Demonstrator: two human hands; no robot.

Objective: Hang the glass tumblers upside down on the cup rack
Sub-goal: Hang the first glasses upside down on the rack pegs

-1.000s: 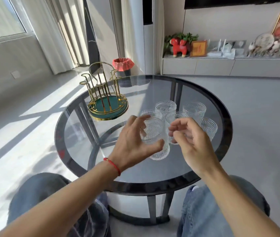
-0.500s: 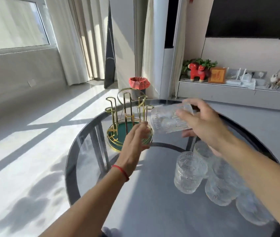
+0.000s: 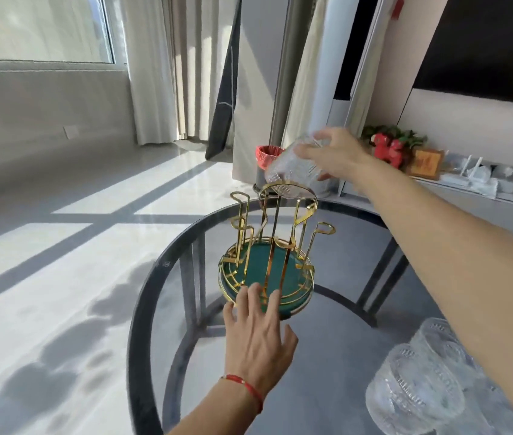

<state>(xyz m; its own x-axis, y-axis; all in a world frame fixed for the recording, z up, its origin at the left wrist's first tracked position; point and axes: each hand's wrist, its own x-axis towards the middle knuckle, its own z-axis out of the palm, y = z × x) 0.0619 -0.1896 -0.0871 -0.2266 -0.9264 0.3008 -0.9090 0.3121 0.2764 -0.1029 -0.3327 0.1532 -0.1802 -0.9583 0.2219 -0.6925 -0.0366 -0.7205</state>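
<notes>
A gold wire cup rack (image 3: 269, 246) with a round green base stands on the glass table. My right hand (image 3: 333, 155) grips a ribbed glass tumbler (image 3: 292, 166), tilted mouth down, just above the rack's top loop. My left hand (image 3: 256, 335) lies flat with spread fingers, its fingertips touching the near edge of the green base. More ribbed tumblers (image 3: 418, 387) stand upright in a group at the lower right, partly hidden behind my right forearm.
The round glass table (image 3: 142, 324) has a dark rim and dark legs underneath. A bin with a red liner (image 3: 267, 153) stands on the floor behind the rack. A low shelf (image 3: 468, 189) with ornaments runs along the right wall.
My right hand has carried the tumbler further over the rack and tipped it mouth down. My left hand has settled on the edge of the rack's base. The camera has moved closer.
</notes>
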